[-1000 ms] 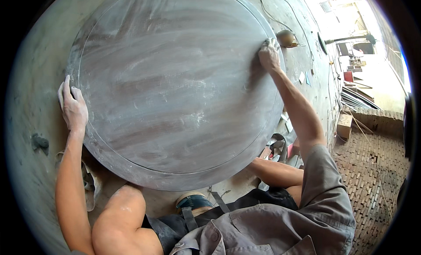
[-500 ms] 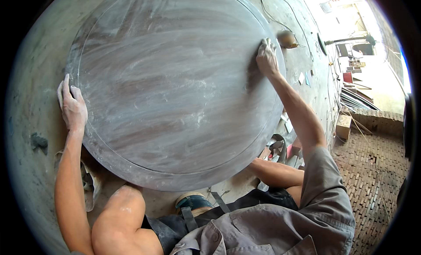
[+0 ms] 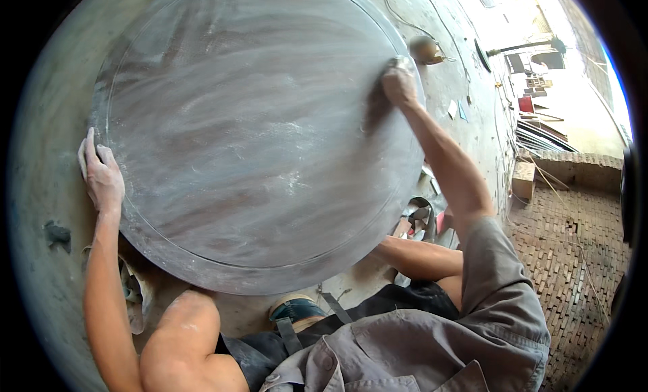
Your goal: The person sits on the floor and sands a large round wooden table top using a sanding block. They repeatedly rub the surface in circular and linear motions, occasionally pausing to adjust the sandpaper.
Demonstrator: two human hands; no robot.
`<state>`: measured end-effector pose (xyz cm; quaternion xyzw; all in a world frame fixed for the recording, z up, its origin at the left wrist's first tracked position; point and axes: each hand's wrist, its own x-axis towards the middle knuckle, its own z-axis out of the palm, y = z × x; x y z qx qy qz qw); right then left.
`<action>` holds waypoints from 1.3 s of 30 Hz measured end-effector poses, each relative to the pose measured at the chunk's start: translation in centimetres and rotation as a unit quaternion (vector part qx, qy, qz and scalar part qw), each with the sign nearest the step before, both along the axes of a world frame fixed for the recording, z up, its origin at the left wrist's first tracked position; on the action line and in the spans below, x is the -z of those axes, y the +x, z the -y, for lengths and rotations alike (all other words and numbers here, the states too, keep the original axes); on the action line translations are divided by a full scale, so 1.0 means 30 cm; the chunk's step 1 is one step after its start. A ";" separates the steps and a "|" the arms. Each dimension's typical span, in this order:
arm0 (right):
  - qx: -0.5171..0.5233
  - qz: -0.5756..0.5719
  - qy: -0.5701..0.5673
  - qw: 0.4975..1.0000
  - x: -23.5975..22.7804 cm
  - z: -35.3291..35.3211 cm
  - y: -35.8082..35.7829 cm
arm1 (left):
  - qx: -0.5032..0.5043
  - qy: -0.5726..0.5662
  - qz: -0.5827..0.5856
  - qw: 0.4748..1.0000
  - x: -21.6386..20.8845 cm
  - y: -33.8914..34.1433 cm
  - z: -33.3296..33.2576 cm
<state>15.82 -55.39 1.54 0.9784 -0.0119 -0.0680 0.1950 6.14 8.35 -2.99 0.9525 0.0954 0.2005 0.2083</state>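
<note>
A big round grey-brown tabletop [image 3: 263, 156], streaked with pale dust and with a groove near its rim, fills the middle of the view above my knees. My left hand [image 3: 102, 176], dusty white, holds the rim at the left, its thumb near the top face and its fingers along the outer edge. At the upper right, my right hand [image 3: 400, 83] presses on the top face close to the rim. Its fingers are curled down and slightly blurred; whatever lies under them is hidden.
A brownish round object [image 3: 424, 49] with a cord lies beyond the right rim. Scraps [image 3: 422, 216] are heaped near my right leg. A wooden block [image 3: 524, 180] stands by the brick paving [image 3: 567, 257] at right. A dark lump [image 3: 57, 235] lies at far left.
My right hand has shifted slightly left on the tabletop, and its fingers are more curled. My left hand stays at the rim. The whole view has shifted a little.
</note>
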 end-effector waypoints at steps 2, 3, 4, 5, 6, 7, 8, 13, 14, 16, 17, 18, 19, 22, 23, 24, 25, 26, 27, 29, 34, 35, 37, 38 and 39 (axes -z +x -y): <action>-0.149 0.165 0.086 0.971 0.121 -0.119 -0.072 | -0.002 0.012 0.002 1.000 0.018 -0.017 -0.027; -0.158 0.216 0.217 0.939 0.104 -0.237 -0.108 | -0.010 0.026 0.007 1.000 0.007 -0.024 -0.060; -0.165 0.215 0.243 0.932 0.065 -0.209 -0.114 | -0.003 0.018 0.006 1.000 0.010 -0.017 -0.055; -0.180 0.194 0.142 0.954 0.064 -0.104 -0.094 | 0.012 0.011 0.009 1.000 0.015 -0.011 -0.036; -0.094 0.190 0.170 0.962 0.050 -0.036 -0.049 | 0.017 0.010 0.017 1.000 0.017 -0.004 -0.030; -0.007 0.181 0.196 0.964 0.038 0.013 -0.024 | 0.022 0.008 0.022 0.999 0.021 0.001 -0.027; 0.003 0.206 0.221 0.953 0.022 0.028 -0.013 | 0.020 0.009 0.022 1.000 0.026 -0.003 -0.031; -0.071 0.169 0.183 0.966 0.094 0.061 -0.255 | 0.013 0.012 0.031 0.999 0.025 -0.004 -0.042; -0.065 0.162 0.179 0.968 0.084 0.047 -0.363 | 0.003 0.001 0.022 1.000 0.020 -0.010 -0.043; -0.056 0.158 0.202 0.965 0.041 0.039 -0.424 | -0.002 -0.008 0.022 1.000 0.016 0.000 -0.032; -0.050 0.148 0.229 0.961 0.020 0.054 -0.443 | -0.002 -0.011 0.014 1.000 0.031 -0.009 -0.030; -0.022 0.144 0.208 0.967 0.003 0.064 -0.412 | -0.005 -0.010 0.008 1.000 0.034 -0.010 -0.031; 0.007 0.135 0.187 0.973 -0.010 0.071 -0.386 | -0.008 -0.010 0.002 1.000 0.038 -0.010 -0.031; -0.091 0.066 -0.089 0.990 -0.014 0.117 -0.314 | 0.000 -0.001 0.011 1.000 0.049 0.012 -0.038; -0.204 -0.053 -0.386 0.898 0.021 0.092 -0.300 | -0.001 0.008 0.014 1.000 0.057 0.004 -0.051; -0.130 0.045 -0.096 0.986 0.047 -0.018 -0.326 | -0.004 0.013 0.016 1.000 0.067 0.000 -0.063; -0.114 0.151 0.225 0.956 0.053 -0.130 -0.357 | -0.004 0.018 0.018 1.000 0.071 0.002 -0.074; -0.116 0.126 0.261 0.950 0.018 -0.227 -0.366 | -0.005 0.025 0.017 1.000 0.076 -0.004 -0.086; -0.114 0.103 0.294 0.943 -0.005 -0.267 -0.377 | -0.011 0.016 0.014 1.000 0.063 -0.003 -0.078; -0.158 0.134 0.207 0.956 0.022 -0.176 -0.329 | -0.019 0.000 0.006 1.000 0.042 0.001 -0.052; -0.065 0.141 0.050 0.987 0.077 -0.071 -0.201 | -0.002 0.003 0.019 1.000 0.046 0.003 -0.064; -0.086 0.123 -0.051 0.987 0.099 -0.110 -0.197 | -0.003 0.000 0.016 1.000 0.044 0.008 -0.053; -0.106 0.197 0.183 0.957 0.059 -0.227 -0.273 | -0.007 0.000 0.008 1.000 0.026 0.001 -0.046; -0.108 0.188 0.182 0.959 0.057 -0.166 -0.272 | 0.001 -0.005 0.008 1.000 0.029 -0.005 -0.033; -0.110 0.183 0.181 0.960 0.044 -0.091 -0.250 | 0.009 -0.009 0.012 1.000 0.027 0.000 -0.020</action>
